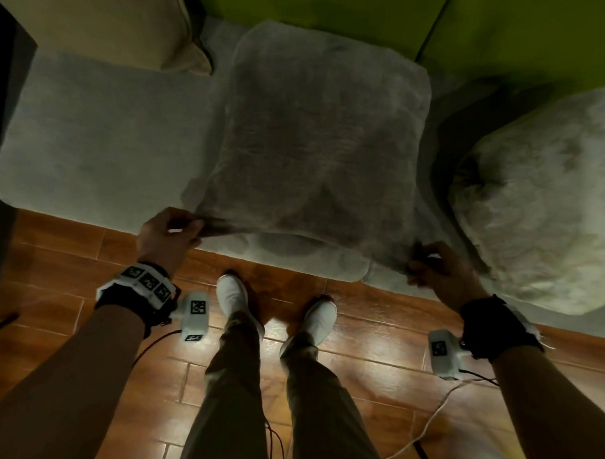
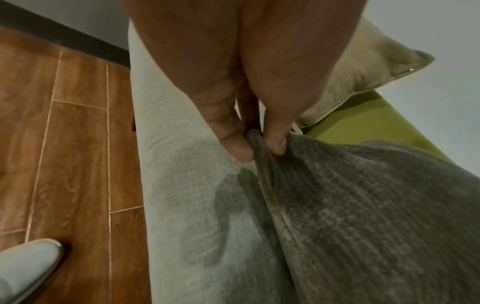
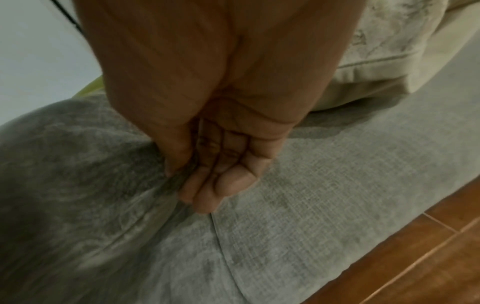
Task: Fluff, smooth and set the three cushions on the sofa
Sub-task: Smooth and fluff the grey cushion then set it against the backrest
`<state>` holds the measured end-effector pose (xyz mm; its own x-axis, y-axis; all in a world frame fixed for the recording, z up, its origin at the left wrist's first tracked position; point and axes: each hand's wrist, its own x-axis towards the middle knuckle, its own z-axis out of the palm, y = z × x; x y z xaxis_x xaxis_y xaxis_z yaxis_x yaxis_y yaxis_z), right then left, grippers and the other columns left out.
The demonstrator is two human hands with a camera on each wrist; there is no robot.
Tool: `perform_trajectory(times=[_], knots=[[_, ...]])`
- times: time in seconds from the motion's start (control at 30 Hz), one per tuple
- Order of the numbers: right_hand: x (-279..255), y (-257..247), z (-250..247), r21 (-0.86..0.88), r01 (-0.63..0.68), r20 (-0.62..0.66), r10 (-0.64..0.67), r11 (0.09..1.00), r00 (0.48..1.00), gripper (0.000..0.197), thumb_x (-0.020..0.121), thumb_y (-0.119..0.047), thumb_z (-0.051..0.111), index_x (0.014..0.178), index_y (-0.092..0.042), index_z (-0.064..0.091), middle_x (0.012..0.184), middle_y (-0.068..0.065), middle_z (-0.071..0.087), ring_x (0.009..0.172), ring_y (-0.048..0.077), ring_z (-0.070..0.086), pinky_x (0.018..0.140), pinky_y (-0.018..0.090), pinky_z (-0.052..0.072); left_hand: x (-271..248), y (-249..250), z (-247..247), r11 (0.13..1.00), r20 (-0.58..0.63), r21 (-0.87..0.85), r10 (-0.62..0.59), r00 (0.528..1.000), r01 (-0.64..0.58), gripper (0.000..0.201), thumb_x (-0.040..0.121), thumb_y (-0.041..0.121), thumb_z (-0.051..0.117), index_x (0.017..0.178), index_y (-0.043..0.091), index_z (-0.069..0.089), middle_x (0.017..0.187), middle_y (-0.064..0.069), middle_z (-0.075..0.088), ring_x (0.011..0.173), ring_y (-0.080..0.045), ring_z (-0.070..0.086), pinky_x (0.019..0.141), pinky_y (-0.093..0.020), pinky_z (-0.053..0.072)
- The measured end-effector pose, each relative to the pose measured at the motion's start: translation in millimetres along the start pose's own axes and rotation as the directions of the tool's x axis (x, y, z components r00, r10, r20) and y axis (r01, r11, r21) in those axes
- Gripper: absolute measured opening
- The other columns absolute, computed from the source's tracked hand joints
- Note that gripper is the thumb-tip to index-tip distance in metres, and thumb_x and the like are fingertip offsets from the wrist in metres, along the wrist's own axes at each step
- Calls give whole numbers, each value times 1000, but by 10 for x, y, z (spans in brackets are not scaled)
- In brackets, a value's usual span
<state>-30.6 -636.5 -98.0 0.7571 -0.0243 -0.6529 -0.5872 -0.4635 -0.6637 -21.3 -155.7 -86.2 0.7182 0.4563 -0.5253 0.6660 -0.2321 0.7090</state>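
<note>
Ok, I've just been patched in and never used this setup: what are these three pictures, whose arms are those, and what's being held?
No machine here: a person wears three cameras. The big picture is from the head, looking down at their arms, legs and the sofa seat. The other two look along each wrist at the fingers.

On the seat lies a grey cushion in the middle, a beige cushion at the back left, and a pale patterned cushion to the right.

The left hand pinches the grey cushion's near left corner between thumb and fingers; the left wrist view shows this clearly. The right hand grips the near right corner. The wooden floor is below.
</note>
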Motion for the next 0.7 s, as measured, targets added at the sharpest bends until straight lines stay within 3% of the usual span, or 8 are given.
perform_trajectory(times=[0.07,0.13,0.23,0.33,0.47,0.53,0.6,0.7], knots=[[-5,46,-46,24,32,-16,-32,999,999,43,77,-43,85,105,-33,54,82,7,76,77,26,73,76,45,61,11,-21,27,997,11,48,59,998,-60,12,87,6,72,96,11,66,103,-10,71,74,-12,72,73,-26,58],[-9,82,-73,-74,50,-22,-52,996,998,48,83,-15,82,111,-38,50,82,4,74,81,23,72,80,50,59,-9,-27,38,988,38,122,94,995,-99,19,84,0,71,99,8,63,102,-6,68,77,-9,67,70,-21,50],[-34,81,-44,-199,23,16,-20,980,1000,58,87,-8,77,127,-33,43,85,2,73,82,21,72,82,49,58,1,-74,12,991,107,130,12,994,-26,29,80,-3,74,92,21,62,103,-11,69,91,-29,66,83,-36,51],[-30,77,-9,-229,-32,60,47,973,997,47,99,-12,61,136,-28,37,84,6,72,72,25,70,81,55,58,40,-54,-37,968,191,250,-86,978,36,29,83,4,76,91,29,63,96,-18,71,84,-35,70,88,-50,56],[-67,-134,-96,-529,9,99,50,848,994,60,102,-19,56,155,-23,28,98,3,71,85,21,68,79,36,52,119,151,-158,935,225,353,-124,966,38,21,91,11,67,107,24,62,112,-22,68,90,-35,68,90,-50,55],[-131,-336,-221,-596,67,-8,-90,800,996,66,99,-21,58,158,-24,28,123,6,66,109,25,63,91,36,49,156,439,-218,868,169,488,6,986,-89,36,93,33,66,128,25,57,125,-13,62,104,-34,63,91,-43,51],[-203,-660,-306,-611,163,-163,-325,775,932,59,100,-36,52,155,-22,35,144,10,53,130,31,51,104,46,46,178,821,-224,811,93,525,247,964,-259,51,94,46,60,139,24,50,142,-14,48,123,-38,53,102,-47,45],[-189,-1241,-193,-638,321,-241,-577,700,780,63,103,-57,30,152,-18,40,155,14,42,144,34,37,116,54,35,149,1409,-16,658,110,512,588,801,-553,69,92,58,51,149,22,37,158,-19,27,140,-43,33,113,-57,32]])
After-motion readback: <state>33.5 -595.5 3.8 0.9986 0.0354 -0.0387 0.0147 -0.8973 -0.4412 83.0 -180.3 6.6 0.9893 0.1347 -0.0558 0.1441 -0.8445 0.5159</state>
